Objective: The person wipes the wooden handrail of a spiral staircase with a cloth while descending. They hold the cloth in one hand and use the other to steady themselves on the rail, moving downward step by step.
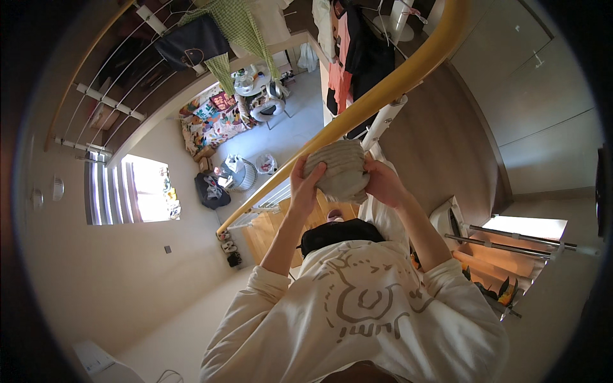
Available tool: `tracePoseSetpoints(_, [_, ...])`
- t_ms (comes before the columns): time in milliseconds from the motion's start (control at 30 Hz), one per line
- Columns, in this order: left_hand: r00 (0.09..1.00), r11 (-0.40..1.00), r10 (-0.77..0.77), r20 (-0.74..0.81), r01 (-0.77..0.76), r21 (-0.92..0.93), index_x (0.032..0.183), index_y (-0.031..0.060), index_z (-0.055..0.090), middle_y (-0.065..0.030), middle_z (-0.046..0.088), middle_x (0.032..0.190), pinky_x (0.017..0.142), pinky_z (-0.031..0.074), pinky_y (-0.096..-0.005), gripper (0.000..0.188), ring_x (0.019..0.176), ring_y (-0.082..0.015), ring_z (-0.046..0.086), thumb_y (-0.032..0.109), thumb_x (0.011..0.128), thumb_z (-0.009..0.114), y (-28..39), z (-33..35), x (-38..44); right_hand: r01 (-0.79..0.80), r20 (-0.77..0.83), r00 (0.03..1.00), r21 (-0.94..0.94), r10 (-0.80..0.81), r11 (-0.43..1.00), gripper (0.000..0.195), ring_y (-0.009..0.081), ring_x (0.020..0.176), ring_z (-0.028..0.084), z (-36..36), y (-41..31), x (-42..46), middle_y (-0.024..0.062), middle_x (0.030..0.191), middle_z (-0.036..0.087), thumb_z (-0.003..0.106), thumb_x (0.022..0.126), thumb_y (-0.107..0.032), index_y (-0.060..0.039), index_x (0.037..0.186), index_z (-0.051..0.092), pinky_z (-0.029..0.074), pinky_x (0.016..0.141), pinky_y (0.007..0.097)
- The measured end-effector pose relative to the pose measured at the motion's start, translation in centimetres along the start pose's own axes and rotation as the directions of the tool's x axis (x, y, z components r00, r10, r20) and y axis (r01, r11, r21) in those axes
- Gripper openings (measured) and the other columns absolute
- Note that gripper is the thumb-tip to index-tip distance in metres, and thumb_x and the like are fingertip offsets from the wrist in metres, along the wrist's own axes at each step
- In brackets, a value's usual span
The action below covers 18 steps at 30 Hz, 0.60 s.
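Observation:
A folded bundle of light grey, ribbed cloth is held up before my chest, beside a yellow handrail. My left hand grips its left side, thumb on the front. On its right side my right hand has hold of the cloth. Part of the handrail passes behind the bundle. A black pouch lies at my waist, below the cloth.
Wooden stair treads descend below the handrail. Garments hang at the upper right, beyond the rail. A lower room holds a patterned sofa, a round table and a chair. Cabinets stand at the right.

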<state>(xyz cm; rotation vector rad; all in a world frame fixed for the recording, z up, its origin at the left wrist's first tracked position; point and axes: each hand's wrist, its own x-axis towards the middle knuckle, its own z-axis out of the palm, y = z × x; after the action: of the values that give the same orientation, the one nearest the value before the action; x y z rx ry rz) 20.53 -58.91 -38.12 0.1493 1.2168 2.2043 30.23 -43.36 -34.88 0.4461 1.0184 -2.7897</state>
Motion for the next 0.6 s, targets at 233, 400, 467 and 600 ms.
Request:
tracePoseSetpoints(233, [0.991,0.977,0.092,0.093,-0.108,0.185,0.118,0.0047,0.037,-0.0085,0.038,0.116,0.090,0.030,-0.0284,0.045,0.108,-0.0153,0.036,0.010,0.077,0.054,-0.8,-0.5,0.0,0.006,0.200,0.979,0.132,-0.033,0.991,0.053,0.0166,0.100,0.045,0.7,-0.4,-0.4,0.0071,0.112,0.043,0.041,0.069,-0.009,-0.0042,0.121,0.031,0.036,0.086,0.0326])
tracePoseSetpoints(400, [0.899,0.861,0.173,0.402,-0.336,0.382,0.130,0.0083,0.016,-0.0076,0.021,0.131,0.096,0.022,-0.0314,0.067,0.121,-0.0194,0.020,0.017,0.075,0.054,-0.5,0.5,-0.6,0.120,0.161,0.981,-0.044,-0.111,0.992,0.065,0.0154,0.101,0.044,0.9,-0.6,-0.2,0.0083,0.112,0.042,0.046,0.064,0.005,-0.0040,0.125,0.026,0.039,0.084,0.0284])
tracePoseSetpoints(467, [0.863,0.812,0.238,0.446,-0.429,0.395,0.131,0.0091,0.009,-0.0079,0.021,0.131,0.095,0.024,-0.0318,0.082,0.119,-0.0201,0.024,0.024,0.070,0.061,-0.2,1.6,-1.3,0.115,0.112,0.988,-0.089,-0.105,0.989,0.069,0.0146,0.101,0.044,2.2,-1.3,-0.4,0.0084,0.113,0.042,0.048,0.062,0.010,-0.0036,0.126,0.024,0.040,0.083,0.0262])
tracePoseSetpoints(600, [0.917,0.789,0.228,0.326,-0.370,0.490,0.129,0.0048,0.015,-0.0096,0.035,0.122,0.091,0.030,-0.0313,0.071,0.111,-0.0187,0.036,0.008,0.072,0.057,0.4,3.0,-2.4,0.219,0.127,0.974,-0.343,-0.186,0.914,0.068,0.0146,0.098,0.046,3.4,-2.6,-0.1,0.0094,0.108,0.046,0.048,0.062,0.011,-0.0018,0.125,0.027,0.040,0.083,0.0260])
